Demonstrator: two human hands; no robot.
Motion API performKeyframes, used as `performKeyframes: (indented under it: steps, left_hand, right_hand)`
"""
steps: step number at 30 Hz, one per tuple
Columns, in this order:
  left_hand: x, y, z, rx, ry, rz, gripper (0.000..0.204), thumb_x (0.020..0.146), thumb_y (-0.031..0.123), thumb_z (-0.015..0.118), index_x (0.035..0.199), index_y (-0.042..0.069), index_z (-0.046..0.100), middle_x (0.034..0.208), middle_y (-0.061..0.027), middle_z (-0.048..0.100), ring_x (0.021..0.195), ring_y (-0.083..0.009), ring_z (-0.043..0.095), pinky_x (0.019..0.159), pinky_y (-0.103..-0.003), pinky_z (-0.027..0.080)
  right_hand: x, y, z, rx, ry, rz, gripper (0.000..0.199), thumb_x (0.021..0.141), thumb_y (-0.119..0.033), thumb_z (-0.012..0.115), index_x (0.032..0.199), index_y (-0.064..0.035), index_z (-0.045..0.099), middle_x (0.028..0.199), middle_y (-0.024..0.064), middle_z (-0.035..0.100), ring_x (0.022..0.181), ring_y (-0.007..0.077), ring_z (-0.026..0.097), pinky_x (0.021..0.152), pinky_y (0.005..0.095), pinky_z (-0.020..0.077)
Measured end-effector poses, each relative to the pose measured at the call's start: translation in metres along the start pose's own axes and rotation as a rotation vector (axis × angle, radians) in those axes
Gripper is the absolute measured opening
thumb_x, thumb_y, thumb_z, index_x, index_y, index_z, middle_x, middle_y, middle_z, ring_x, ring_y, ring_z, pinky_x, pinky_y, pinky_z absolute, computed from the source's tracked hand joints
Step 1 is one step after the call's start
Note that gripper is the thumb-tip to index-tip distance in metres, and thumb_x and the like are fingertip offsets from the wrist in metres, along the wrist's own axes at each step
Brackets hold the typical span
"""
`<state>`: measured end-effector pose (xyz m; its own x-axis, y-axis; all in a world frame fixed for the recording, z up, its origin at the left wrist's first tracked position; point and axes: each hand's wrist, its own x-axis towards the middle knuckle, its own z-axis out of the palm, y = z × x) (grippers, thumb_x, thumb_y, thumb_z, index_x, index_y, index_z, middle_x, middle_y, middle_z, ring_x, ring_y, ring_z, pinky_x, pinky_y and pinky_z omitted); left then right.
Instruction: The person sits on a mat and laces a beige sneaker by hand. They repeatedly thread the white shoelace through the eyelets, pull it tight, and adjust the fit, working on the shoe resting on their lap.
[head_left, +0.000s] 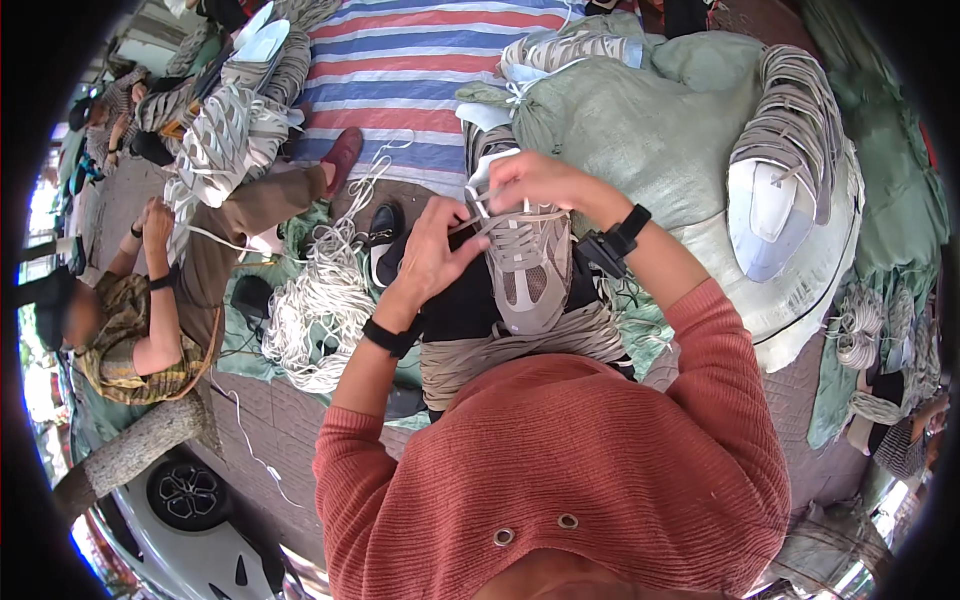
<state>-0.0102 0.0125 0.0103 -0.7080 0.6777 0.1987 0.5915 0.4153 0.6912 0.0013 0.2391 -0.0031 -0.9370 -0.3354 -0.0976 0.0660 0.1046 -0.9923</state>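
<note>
A grey-and-white shoe upper [527, 285] rests on my lap, toe toward me, with beige lacing across its front. My left hand [430, 250] is at the left of its opening, and a shoelace [540, 214] runs into its curled fingers; the thumb stands apart from the index finger. Above the opening, my right hand [545, 185] is bent over the upper with its fingertips pinched on the lace. Motion slightly blurs the right fingertips. A bundle of beige laces [500, 352] lies across my lap, just below the upper.
Left of my legs is a heap of white laces [325, 300]. Stacked shoe uppers [790, 150] lie on a pale sack [800, 310] at right, beside a green sack [640, 110]. A striped sheet [400, 80] spreads ahead. Another person [140, 330] sits at left, handling laces.
</note>
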Motion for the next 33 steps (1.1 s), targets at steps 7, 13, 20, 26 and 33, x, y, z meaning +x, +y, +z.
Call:
performKeyframes:
  steps: [7,13,20,26,33]
  left_hand:
    - [0.01,-0.026,-0.009,-0.109,-0.033,0.088,0.009,0.079,0.0,0.065,0.084,0.001,0.058,0.094,-0.0096,0.056,0.091,-0.0245,0.056,0.08,-0.033,0.045]
    - [0.023,-0.02,0.015,-0.194,-0.048,0.127,0.016,0.076,-0.006,0.06,0.089,0.001,0.055,0.086,-0.0124,0.055,0.072,-0.0261,0.059,0.067,-0.033,0.049]
    - [0.021,-0.011,0.017,-0.149,-0.019,0.017,0.019,0.075,-0.004,0.06,0.092,0.003,0.056,0.082,-0.0107,0.054,0.071,-0.0277,0.058,0.066,-0.036,0.048]
    - [0.043,0.006,0.011,0.183,0.055,0.286,0.015,0.073,0.007,0.067,0.088,0.008,0.063,0.094,-0.0052,0.056,0.088,-0.0289,0.052,0.076,-0.039,0.041]
    - [0.052,-0.015,0.028,-0.336,0.018,0.118,0.007,0.079,0.006,0.066,0.084,0.006,0.062,0.09,-0.0064,0.063,0.089,-0.0214,0.056,0.084,-0.034,0.041]
  right_hand:
    - [-0.058,-0.038,-0.107,1.019,0.473,-0.205,0.007,0.089,-0.005,0.053,0.089,0.0006,0.057,0.081,0.0015,0.056,0.05,0.0068,0.034,0.054,0.0237,0.0328]
    - [-0.167,-0.048,-0.219,0.963,0.911,-0.401,0.017,0.095,-0.01,0.05,0.098,0.0027,0.061,0.098,0.0099,0.067,0.044,0.0057,0.029,0.048,0.0226,0.0286]
    - [-0.131,-0.029,-0.138,0.212,1.075,0.127,0.019,0.092,-0.022,0.052,0.098,-0.0102,0.066,0.073,-0.0029,0.055,0.053,0.0035,0.038,0.048,0.0204,0.0298]
    - [-0.08,-0.019,-0.033,-0.175,0.47,0.19,0.019,0.091,-0.021,0.049,0.088,-0.0122,0.065,0.077,0.0009,0.063,0.077,0.0134,0.06,0.07,0.0307,0.0428]
    - [-0.065,0.002,0.0,-0.681,0.305,0.076,0.028,0.095,-0.034,0.042,0.083,-0.0186,0.063,0.071,-0.0064,0.062,0.085,0.0173,0.057,0.089,0.0397,0.0264]
